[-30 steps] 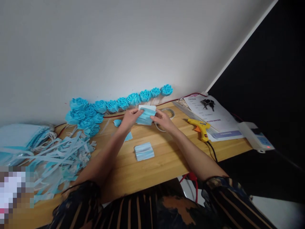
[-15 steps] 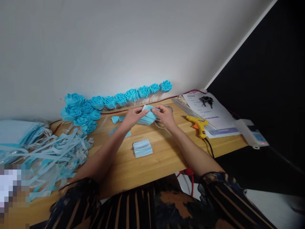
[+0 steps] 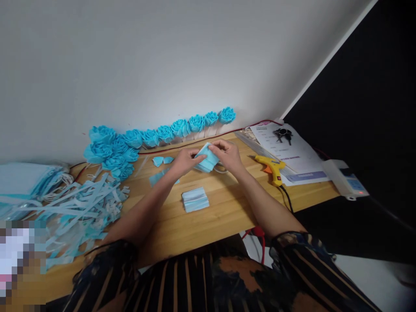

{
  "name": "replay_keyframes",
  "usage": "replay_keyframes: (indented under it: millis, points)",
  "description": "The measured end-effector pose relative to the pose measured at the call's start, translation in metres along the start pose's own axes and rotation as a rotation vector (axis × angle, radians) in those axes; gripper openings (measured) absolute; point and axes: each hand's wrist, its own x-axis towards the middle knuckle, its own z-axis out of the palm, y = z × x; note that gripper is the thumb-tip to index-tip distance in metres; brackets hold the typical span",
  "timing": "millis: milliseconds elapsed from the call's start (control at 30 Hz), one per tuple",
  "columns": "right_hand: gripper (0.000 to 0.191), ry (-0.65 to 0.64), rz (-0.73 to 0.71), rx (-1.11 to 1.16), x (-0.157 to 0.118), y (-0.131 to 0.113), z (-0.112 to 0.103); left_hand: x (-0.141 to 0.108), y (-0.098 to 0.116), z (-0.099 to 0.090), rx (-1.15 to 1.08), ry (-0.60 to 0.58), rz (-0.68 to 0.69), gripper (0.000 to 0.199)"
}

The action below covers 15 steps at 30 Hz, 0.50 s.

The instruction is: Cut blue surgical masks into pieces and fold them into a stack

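A light blue pleated fabric piece (image 3: 207, 161), like a cut face mask, is held between my two hands above the table. My left hand (image 3: 187, 160) pinches its left side, thumb on top. At its upper right edge, my right hand (image 3: 227, 154) grips it with thumb and fingers closed. Nearer to me lies a small stack of similar pleated pieces (image 3: 195, 199). Two blue petal shapes (image 3: 163, 161) and a flat blue scrap (image 3: 158, 177) rest left of my left hand. A roll of tape or ring (image 3: 221, 169) is partly hidden behind my right hand.
Several blue fabric roses (image 3: 180, 127) line the wall, with more bunched (image 3: 112, 151) at left. Cut strips (image 3: 87, 212) and a pile of masks (image 3: 26, 182) cover the left side. A yellow glue gun (image 3: 273, 168), papers (image 3: 299, 160), keys (image 3: 284, 135) and a white power box (image 3: 345, 178) stand right.
The fabric piece has turned more upright between my hands, and my right fingers have shifted over its top edge. My left hand has moved slightly right, uncovering the second petal shape.
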Motion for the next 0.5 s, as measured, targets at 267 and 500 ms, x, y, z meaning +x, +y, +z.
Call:
replay_keyframes:
  millis: [267,500]
  points:
    - [0.032,0.252,0.007,0.084,0.013,0.021,-0.015,0.007,-0.003,-0.012,-0.165,0.242,-0.036,0.038]
    - [0.031,0.198,0.067,0.146,0.013,0.03,-0.009,0.012,-0.008,-0.019,-0.372,0.275,-0.04,0.042]
